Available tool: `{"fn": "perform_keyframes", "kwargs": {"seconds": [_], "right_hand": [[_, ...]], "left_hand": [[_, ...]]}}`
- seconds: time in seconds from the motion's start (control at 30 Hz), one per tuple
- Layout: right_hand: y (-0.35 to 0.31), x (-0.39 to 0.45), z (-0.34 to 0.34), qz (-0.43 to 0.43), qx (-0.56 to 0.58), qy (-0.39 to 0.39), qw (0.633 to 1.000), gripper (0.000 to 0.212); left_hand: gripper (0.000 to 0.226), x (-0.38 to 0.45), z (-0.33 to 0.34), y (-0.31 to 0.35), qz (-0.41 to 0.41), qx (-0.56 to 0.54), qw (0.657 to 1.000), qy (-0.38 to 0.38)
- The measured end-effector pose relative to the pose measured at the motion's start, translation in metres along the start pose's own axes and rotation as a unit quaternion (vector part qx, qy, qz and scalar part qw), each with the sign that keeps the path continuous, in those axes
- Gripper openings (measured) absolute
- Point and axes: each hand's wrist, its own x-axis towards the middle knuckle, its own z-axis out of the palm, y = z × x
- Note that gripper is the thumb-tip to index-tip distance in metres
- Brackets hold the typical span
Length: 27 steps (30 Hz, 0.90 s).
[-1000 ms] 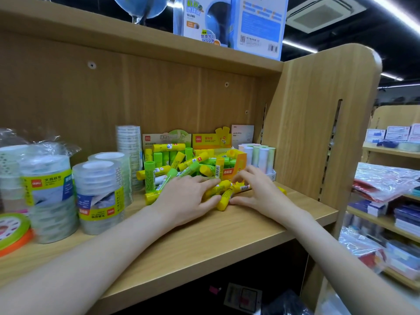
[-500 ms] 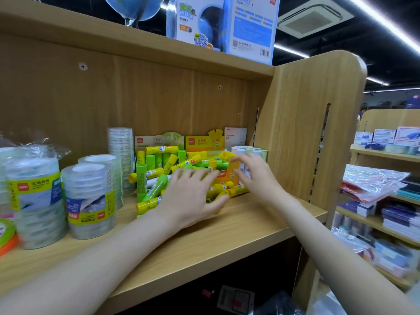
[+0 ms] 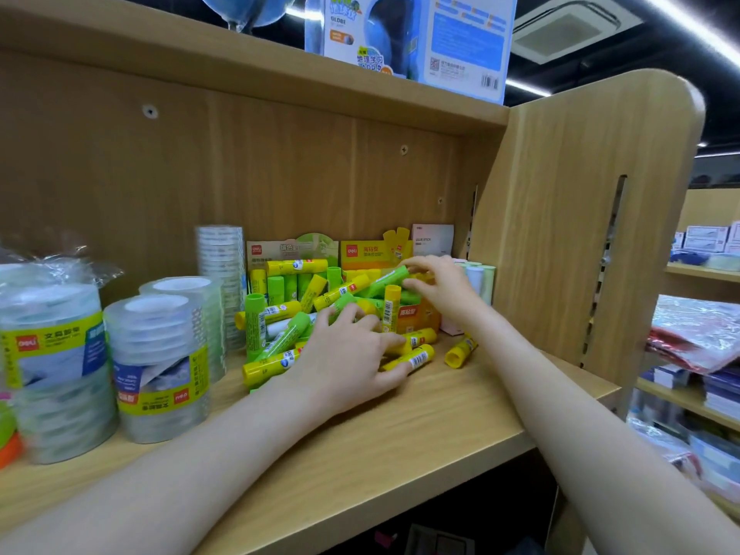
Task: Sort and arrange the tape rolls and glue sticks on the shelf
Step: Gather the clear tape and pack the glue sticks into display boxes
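Observation:
A loose heap of yellow and green glue sticks [image 3: 304, 310] lies in the middle of the wooden shelf [image 3: 400, 430], in front of orange and green display boxes. My left hand [image 3: 348, 354] rests on the front of the heap, fingers spread over yellow sticks. My right hand [image 3: 440, 286] is raised over the orange box and pinches a green glue stick [image 3: 386, 280] at its end. One yellow glue stick [image 3: 460, 350] lies alone to the right. Wrapped stacks of clear tape rolls [image 3: 160, 362] stand at the left, one larger stack [image 3: 52, 354] beside them.
A tall thin tape stack [image 3: 222, 266] stands against the back panel. Pastel glue sticks [image 3: 478, 278] stand upright by the shelf's right side wall [image 3: 560, 234]. A globe box [image 3: 408, 38] sits on the upper shelf. Other shelves with goods are at far right.
My right hand rose from the shelf's front sticks to the top of the pile and took hold of a green glue stick. My left hand stayed on the heap.

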Motion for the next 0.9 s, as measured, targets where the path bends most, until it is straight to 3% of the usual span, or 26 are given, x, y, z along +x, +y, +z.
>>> {"fn": "perform_keyframes", "kwargs": {"seconds": [0.23,0.4,0.5,0.67,0.73,0.83,0.9], "right_hand": [[0.001,0.0,-0.002,-0.012,0.024,0.047,0.999,0.031],[-0.007,-0.004,-0.007,-0.03,-0.16,-0.069,0.984,0.045],[-0.01,-0.002,-0.01,-0.046,-0.201,-0.065,0.976,0.041],[-0.008,-0.005,-0.011,-0.035,-0.063,-0.03,0.997,0.033],[-0.01,-0.008,-0.017,-0.038,-0.019,0.023,0.999,0.026],[-0.015,-0.021,-0.04,-0.007,0.116,0.115,0.987,0.014],[-0.017,-0.04,-0.054,0.008,0.17,0.109,0.979,0.008]], "left_hand": [[0.05,0.001,-0.002,0.001,-0.016,-0.012,1.0,-0.007],[0.053,0.0,0.001,-0.001,-0.019,0.001,1.0,0.02],[0.053,-0.001,0.003,-0.003,-0.016,0.006,0.999,0.039],[0.049,0.0,0.002,-0.004,-0.027,-0.008,0.999,0.024],[0.047,0.001,0.001,-0.003,-0.032,-0.012,0.999,0.023],[0.047,0.0,0.001,-0.003,-0.031,-0.01,0.999,0.025],[0.046,0.0,0.002,-0.004,-0.023,-0.003,0.999,0.033]]}}
